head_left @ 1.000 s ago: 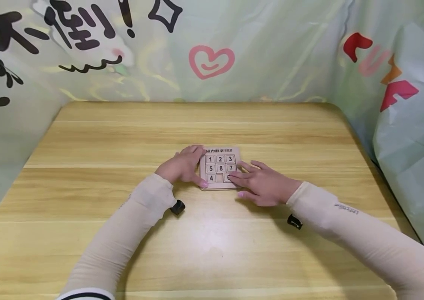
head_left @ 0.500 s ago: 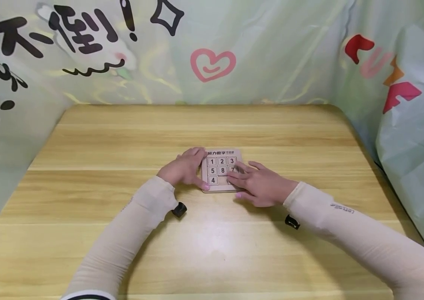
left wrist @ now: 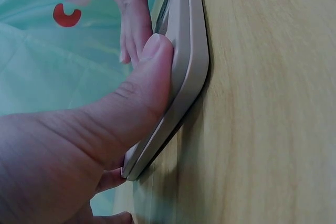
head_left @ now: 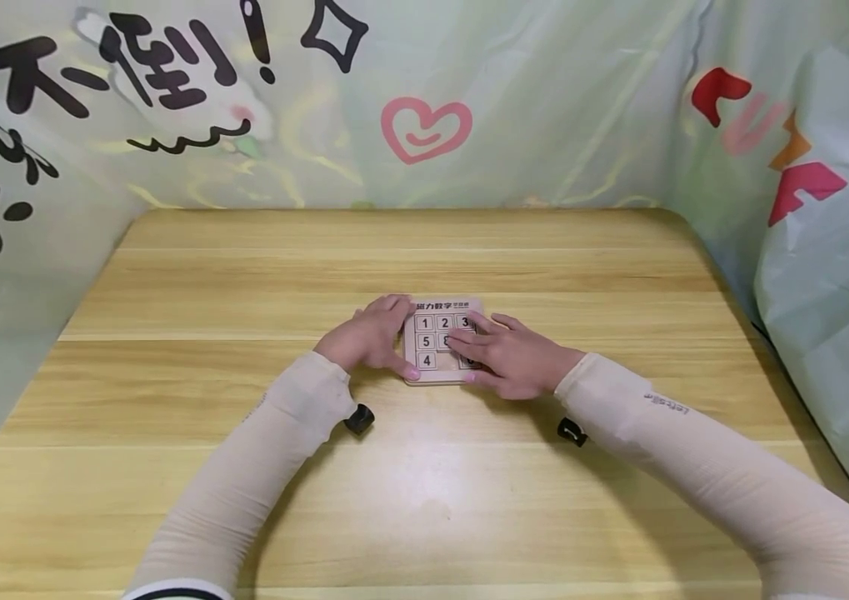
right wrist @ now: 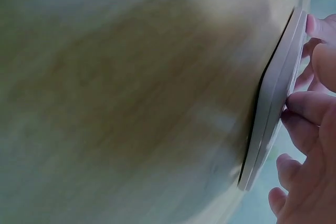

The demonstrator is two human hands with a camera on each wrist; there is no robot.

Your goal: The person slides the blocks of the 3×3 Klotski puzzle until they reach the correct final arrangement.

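A flat, pale pink number sliding puzzle [head_left: 435, 377] lies on the table. Tiles 1, 2, 3, 5 and 4 [head_left: 426, 361] show; 8 and 6 are partly covered, and 7 is hidden under fingers. A gap shows in the bottom row, right of the 4. My left hand [head_left: 367, 333] grips the puzzle's left side, its thumb [left wrist: 149, 72] on the near left corner. Extended fingers of my right hand [head_left: 520, 358] lie over the tiles from the right. In the right wrist view two fingertips meet the puzzle's face [right wrist: 270, 103].
The wood-grain table [head_left: 424, 492] reaches out on all sides of the puzzle. Behind it and to the right hangs a pale green printed sheet [head_left: 544, 108] with a pink heart and black characters. Dark wrist cameras [head_left: 359, 419] sit under both sleeved wrists.
My right hand has shifted left and slightly away over the puzzle, covering the 7 and part of the 8; part of the 6 shows again. My left hand keeps its hold on the puzzle.
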